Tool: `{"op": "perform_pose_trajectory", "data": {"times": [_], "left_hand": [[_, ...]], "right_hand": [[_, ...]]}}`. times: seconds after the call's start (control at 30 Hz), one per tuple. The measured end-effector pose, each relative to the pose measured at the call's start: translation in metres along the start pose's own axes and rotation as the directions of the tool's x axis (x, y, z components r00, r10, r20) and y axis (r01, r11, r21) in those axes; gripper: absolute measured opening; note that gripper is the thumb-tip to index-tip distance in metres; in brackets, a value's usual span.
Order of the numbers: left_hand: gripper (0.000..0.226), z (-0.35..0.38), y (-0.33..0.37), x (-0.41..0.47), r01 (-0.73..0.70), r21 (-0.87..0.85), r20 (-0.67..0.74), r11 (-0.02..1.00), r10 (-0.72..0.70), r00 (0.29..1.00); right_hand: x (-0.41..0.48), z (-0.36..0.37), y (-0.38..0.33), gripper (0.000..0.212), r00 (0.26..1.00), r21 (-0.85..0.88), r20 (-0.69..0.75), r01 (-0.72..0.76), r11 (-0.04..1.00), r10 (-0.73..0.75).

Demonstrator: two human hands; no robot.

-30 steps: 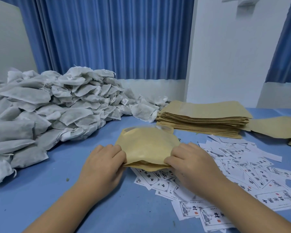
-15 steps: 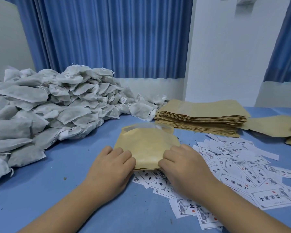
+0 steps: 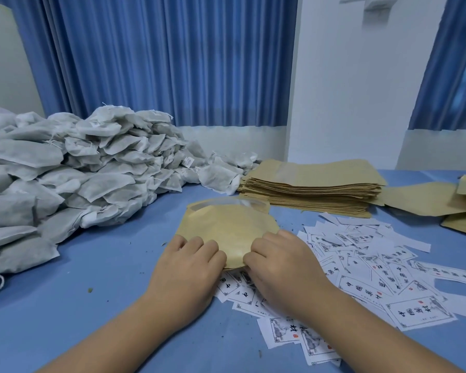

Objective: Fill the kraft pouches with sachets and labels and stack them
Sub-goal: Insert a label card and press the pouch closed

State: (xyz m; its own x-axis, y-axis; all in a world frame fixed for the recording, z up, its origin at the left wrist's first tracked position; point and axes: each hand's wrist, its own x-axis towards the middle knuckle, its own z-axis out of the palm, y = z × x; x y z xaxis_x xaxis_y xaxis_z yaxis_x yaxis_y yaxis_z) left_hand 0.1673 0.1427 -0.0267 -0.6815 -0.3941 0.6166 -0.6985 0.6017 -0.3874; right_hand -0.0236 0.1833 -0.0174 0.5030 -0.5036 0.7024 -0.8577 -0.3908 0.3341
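Pinching the domed kraft pouch [image 3: 226, 230] at its near edge — left grip [image 3: 189, 267] and right grip [image 3: 283, 265].

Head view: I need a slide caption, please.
Left hand and right hand grip a bulging kraft pouch between piled sachets and scattered labels.

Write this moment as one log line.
left grip: holds pouch near edge | right grip: holds same edge | pouch: bulging, on table

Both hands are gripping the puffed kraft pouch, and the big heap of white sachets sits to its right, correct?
Not quite. The left hand and right hand do grip the kraft pouch, but the heap of white sachets sits to its left, as the head view shows.
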Motion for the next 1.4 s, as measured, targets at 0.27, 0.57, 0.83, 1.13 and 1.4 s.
{"op": "perform_pose_trajectory", "data": {"times": [0.27,0.57,0.83,1.13,1.4], "left_hand": [[0.034,-0.002,0.010,0.010,-0.024,-0.072,-0.018,0.997,0.023,1.000],[0.012,-0.001,0.010,0.009,-0.016,-0.143,-0.071,0.990,0.006,0.997],[0.009,-0.005,-0.009,-0.003,0.080,-0.250,-0.039,0.965,-0.093,0.995],[0.030,-0.005,-0.021,-0.010,0.119,-0.228,-0.083,0.966,-0.141,0.987],[0.041,-0.009,-0.029,-0.015,0.598,-0.632,0.135,0.493,-0.690,0.711]], "right_hand": [[-0.002,-0.001,0.003,0.022,1.000,0.025,-0.015,-0.009,1.000,0.010],[-0.001,-0.004,-0.001,0.016,0.999,0.114,0.020,0.040,0.993,-0.042],[-0.004,-0.005,0.007,0.020,0.994,0.090,0.034,-0.111,0.990,0.108],[-0.006,-0.013,0.016,0.020,0.985,0.155,0.135,-0.129,0.979,0.108],[-0.015,-0.015,0.033,0.041,0.879,0.355,0.240,-0.475,0.805,0.412]]}}
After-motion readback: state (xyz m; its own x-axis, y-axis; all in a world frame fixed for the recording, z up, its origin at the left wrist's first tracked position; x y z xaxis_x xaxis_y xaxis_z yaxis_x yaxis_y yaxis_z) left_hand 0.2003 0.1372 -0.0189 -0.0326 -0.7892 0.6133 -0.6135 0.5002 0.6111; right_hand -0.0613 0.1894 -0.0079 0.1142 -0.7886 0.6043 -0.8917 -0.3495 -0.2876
